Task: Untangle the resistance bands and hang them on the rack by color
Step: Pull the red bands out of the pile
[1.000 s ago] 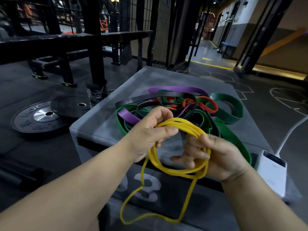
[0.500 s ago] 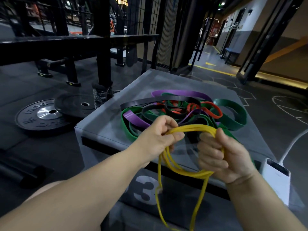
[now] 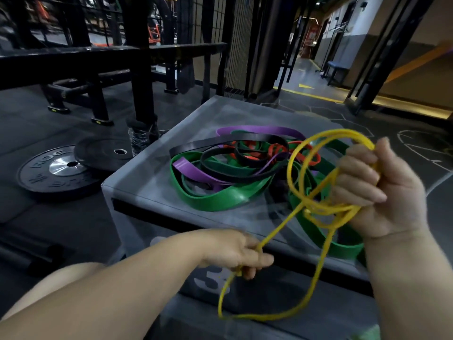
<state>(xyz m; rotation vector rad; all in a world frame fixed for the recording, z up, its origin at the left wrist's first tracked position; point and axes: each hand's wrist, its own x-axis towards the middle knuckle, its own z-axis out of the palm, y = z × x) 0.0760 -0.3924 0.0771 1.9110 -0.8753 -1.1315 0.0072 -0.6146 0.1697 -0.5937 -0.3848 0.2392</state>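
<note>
Pinching one strand of a yellow band (image 3: pixel 289 168), the left hand (image 3: pixel 232 251) sits at the lower centre of the frame. Its fingers are curled around the strand, though motion blur softens the detail. Below it, a long yellow loop hangs down in front of a grey box (image 3: pixel 152 187), whose front face shows part of a pale numeral.

The right hand (image 3: pixel 377 190) is higher, at the right of the frame, closed in a fist around several bunched coils of the same band. A taut strand runs diagonally between the two hands. Two rounded yellow loops arc up and to the left from the fist, held in the air above the box top.

Just beyond the hands, a tangled pile lies on the box top. A wide green band (image 3: pixel 220 202) curves along the near edge of the pile. A purple band (image 3: pixel 257 130) shows at the far edge and again inside the tangle. A black band (image 3: pixel 220 144) crosses over both, and a thin red band (image 3: pixel 277 149) is knotted into the middle.

On the dark floor at the left of the frame, two black weight plates (image 3: pixel 56 170) lie flat, one overlapping the other.

Farther back, across the upper left, stands a black metal frame (image 3: pixel 139 69) with wire mesh behind it. At the upper right, a lit corridor holds a blue bench (image 3: pixel 338 66).
</note>
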